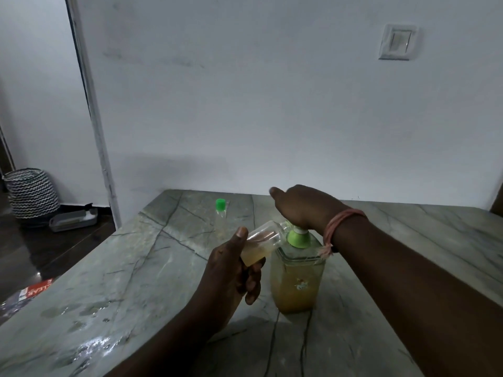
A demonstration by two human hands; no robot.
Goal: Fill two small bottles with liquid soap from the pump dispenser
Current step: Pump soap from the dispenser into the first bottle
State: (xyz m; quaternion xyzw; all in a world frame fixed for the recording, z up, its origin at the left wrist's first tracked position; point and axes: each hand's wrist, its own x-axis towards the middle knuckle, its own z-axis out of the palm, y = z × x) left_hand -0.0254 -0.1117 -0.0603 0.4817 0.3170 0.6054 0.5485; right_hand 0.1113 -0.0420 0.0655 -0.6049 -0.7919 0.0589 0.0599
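Second small clear bottle with green cap (221, 208) left standing on grey marble worktop (114, 281), far left. Small clear plastic bottle (262, 242), part-filled, light and likely soap-slick, gripped tilted at base by left hand (234, 273), mouth held at nozzle. Amber square pump dispenser (298, 278) pressed at head by right hand (302, 206), fingers flat.

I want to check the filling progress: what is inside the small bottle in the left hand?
The tilted bottle holds yellowish soap in its lower part; the upper part looks empty. Its mouth, at the pump, is covered by the right hand.
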